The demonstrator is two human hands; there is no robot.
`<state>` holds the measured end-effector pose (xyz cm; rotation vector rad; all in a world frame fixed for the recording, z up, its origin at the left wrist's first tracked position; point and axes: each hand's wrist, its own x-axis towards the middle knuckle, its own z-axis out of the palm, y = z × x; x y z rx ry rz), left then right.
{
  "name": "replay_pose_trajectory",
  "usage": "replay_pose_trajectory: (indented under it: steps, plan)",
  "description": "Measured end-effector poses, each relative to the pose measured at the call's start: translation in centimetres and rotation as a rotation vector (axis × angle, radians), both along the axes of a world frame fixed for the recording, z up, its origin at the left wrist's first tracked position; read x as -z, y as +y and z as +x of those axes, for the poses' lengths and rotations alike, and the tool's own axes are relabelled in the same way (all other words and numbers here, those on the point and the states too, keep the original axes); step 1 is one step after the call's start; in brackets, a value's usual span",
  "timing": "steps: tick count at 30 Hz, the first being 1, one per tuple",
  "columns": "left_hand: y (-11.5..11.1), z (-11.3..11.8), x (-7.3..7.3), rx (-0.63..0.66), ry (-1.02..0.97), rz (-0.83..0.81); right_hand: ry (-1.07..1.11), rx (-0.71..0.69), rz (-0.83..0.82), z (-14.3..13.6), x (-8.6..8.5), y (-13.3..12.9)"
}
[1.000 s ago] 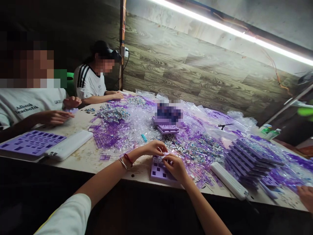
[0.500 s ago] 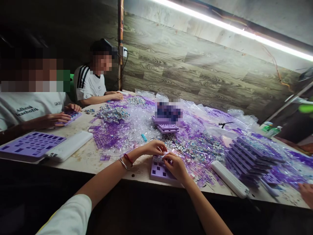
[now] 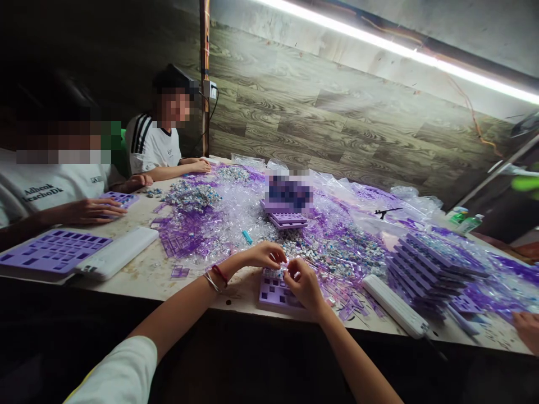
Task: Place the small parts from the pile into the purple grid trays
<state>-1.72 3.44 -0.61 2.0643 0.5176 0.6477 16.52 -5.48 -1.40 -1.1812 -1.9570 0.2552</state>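
A purple tray (image 3: 273, 298) with square recesses lies at the table's front edge, and small clear or whitish pieces sit in its far rows. Over its far left corner is my left hand (image 3: 266, 255), with a red band and a silver bangle on the wrist. Its fingers are curled with the tips close together. My right hand (image 3: 304, 283) covers the tray's right side, thumb and forefinger pinched near the left fingertips. Whatever small piece either hand holds is too small to make out. Just beyond lies a heap of small white and blue parts (image 3: 337, 247).
Clear and purple plastic pieces (image 3: 185, 224) spread across the table. A white bar-shaped device (image 3: 396, 306) and stacked purple trays (image 3: 425, 275) stand to the right. At left are another white device (image 3: 118, 255), a large purple tray (image 3: 54, 252) and two co-workers. Another person's hand (image 3: 526, 331) shows at the right edge.
My hands stay over the tray, their fingers shifting slightly; the right hand has turned a little. The nearer co-worker's hands have moved apart on their small tray, and that person's head is lower.
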Motion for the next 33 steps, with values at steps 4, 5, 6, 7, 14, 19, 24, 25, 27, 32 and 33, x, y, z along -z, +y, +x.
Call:
replay_pose_trajectory:
  steps: [4,5,6,7,14,19,24,25,27,32,33]
  plan:
    - [0.1,0.1,0.3,0.053,-0.032,-0.041,0.049,-0.039,0.027,0.2,0.0,0.1]
    - [0.2,0.1,0.3,0.063,-0.036,-0.046,0.045,-0.060,0.020,0.2,0.0,0.1]
    - [0.2,0.1,0.4,0.073,-0.038,-0.052,0.039,-0.073,0.011,0.2,-0.1,0.1]
    - [0.2,0.1,0.4,0.082,-0.038,-0.060,0.032,-0.076,0.003,0.1,-0.1,0.1]
    - [0.2,0.0,0.4,0.114,-0.064,-0.081,0.025,-0.086,-0.020,0.4,0.4,0.3]
    - [-0.1,-0.3,-0.2,0.084,0.021,0.011,0.022,-0.091,-0.028,0.4,0.4,0.2]
    - [-0.4,-0.6,-0.5,0.097,0.089,0.079,-0.017,-0.083,-0.012,0.3,-0.1,-0.1]
    - [-0.4,-0.6,-0.5,0.094,0.091,0.087,-0.018,-0.085,-0.008,0.2,-0.2,-0.1]
    - [-0.4,-0.6,-0.4,0.081,0.096,0.099,-0.018,-0.090,-0.002,0.2,-0.2,-0.2]
    - [-0.5,-0.4,-0.5,0.090,0.100,0.142,-0.042,-0.114,-0.001,0.3,-0.2,-0.1]
    - [-0.5,-0.4,-0.6,0.092,0.100,0.161,-0.052,-0.116,-0.003,0.3,-0.2,-0.1]
